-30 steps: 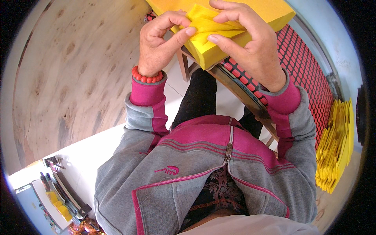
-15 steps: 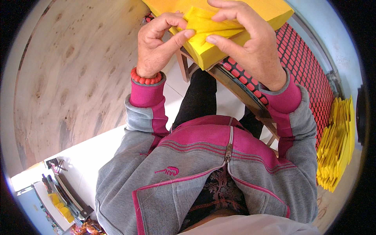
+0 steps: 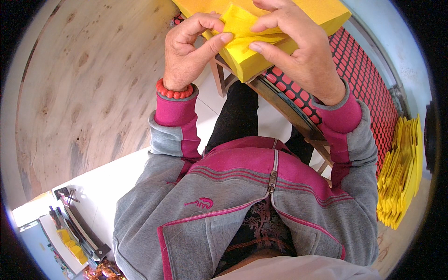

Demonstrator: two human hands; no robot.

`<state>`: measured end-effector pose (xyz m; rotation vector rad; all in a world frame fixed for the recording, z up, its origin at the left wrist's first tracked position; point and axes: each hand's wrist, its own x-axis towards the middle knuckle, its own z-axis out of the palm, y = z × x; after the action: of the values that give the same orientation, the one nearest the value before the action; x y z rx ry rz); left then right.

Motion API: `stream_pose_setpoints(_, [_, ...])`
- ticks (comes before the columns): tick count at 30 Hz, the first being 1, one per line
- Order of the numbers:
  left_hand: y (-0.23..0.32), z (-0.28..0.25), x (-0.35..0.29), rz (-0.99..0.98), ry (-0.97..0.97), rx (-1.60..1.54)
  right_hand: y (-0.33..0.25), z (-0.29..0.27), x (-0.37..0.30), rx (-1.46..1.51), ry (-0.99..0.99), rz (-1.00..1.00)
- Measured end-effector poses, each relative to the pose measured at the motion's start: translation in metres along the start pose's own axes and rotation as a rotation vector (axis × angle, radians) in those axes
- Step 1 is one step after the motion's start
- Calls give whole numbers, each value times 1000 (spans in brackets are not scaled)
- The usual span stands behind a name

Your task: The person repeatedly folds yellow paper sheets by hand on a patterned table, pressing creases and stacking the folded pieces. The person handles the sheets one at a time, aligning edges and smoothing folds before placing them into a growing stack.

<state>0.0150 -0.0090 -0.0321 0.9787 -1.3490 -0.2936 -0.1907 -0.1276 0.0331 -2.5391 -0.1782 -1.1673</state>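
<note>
Both my hands are raised at the top of the view over a box-shaped yellow thing with a soft, fabric-like surface. My left hand, with a red bead bracelet at the wrist, pinches the edge of a creased piece of yellow cloth between thumb and fingers. From the other side, my right hand has its thumb and forefinger around a fold of the same cloth, their tips a little apart. Whether this cloth belongs to the box-shaped thing or lies loose on it, I cannot tell.
A wooden panel fills the left side. Red-and-black patterned cloth covers the surface at right, above a wooden frame. A stack of folded yellow pieces stands at far right. A tray with yellow items lies at lower left.
My right hand has shifted slightly right and down. The cloth's fold between the hands has changed shape a little; the left hand stays nearly in place.
</note>
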Motion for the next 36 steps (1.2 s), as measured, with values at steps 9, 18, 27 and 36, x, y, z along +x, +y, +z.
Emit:
stream_pose_setpoints(9, [0, 0, 0, 18, -1, 7, -4, 10, -2, -97, 3, 6])
stream_pose_setpoints(18, [4, 4, -1, -32, 28, -69, -3, 17, 1, -10, 108, -38])
stream_pose_setpoints(27, [5, 9, -1, -8, 48, -67, -9, 13, 1, -43, 81, -24])
stream_pose_setpoints(36, [2, 1, -2, 44, -12, -19, -10, 12, -1, -1, 64, 70])
